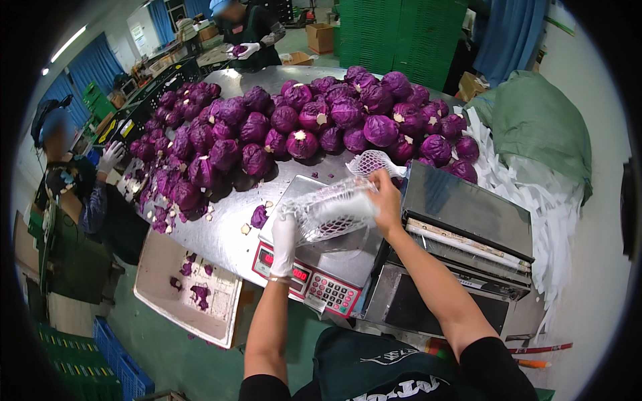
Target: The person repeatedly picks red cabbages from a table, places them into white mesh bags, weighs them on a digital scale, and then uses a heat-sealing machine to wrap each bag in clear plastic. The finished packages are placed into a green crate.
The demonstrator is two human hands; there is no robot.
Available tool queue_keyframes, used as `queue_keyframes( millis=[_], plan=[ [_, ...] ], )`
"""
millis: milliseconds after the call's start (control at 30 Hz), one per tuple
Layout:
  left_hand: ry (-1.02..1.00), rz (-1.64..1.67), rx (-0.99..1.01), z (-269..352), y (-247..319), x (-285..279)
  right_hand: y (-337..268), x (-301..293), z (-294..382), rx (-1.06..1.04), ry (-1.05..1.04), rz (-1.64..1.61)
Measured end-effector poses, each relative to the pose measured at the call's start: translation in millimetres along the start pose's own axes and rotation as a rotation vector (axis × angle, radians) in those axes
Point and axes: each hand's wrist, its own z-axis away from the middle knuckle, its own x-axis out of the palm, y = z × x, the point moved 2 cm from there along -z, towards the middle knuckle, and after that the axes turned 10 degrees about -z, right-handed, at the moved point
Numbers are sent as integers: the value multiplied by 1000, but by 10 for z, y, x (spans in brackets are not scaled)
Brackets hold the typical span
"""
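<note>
A white foam mesh sleeve [328,215] stretches between my hands above an electronic scale [346,258], blurred and partly see-through. My bare right hand [387,203] pinches its right end. At the other end is my left hand [284,240], in a white glove; the mesh overlaps its fingers, and it appears to hold the sleeve. Behind my right hand lies another piece of white foam mesh [372,162]. Red cabbages [302,144] are heaped on the metal table [228,240] beyond the scale. A torn cabbage leaf [259,216] rests left of the scale.
A film wrapping machine [469,210] stands to the right. White foam strips [541,225] spill from a green sack [541,123]. At lower left, a foam bin [188,301] holds leaf scraps. One co-worker [75,180] stands left; another [248,37] holds a cabbage across the table.
</note>
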Motion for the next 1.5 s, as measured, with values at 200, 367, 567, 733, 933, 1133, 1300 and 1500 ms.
queue_keyframes(
  millis=[200,367,567,733,933,1133,1300,1500],
  plan=[
    [151,266,-44,-278,-198,437,809,337,-42,470,35,-306],
    [-836,1074,-267,1266,648,561,-177,-273,683,758,-102,-985],
    [-1096,1216,-343,1899,259,899,-523,-1149,744,547,-102,-637],
    [-991,1203,-249,1620,1622,1115,-681,-2170,1078,285,-43,-377],
    [-384,30,1115,1386,2657,2573,-324,-3093,143,290,37,-846],
    [-1036,284,489,1259,2228,3278,397,-3712,-6,99,-124,-513],
    [-1118,-90,410,1034,2151,3018,443,-3923,-15,208,-117,-409],
    [-493,-625,933,1095,2024,2016,-153,-4669,635,150,-15,396]
  ],
)
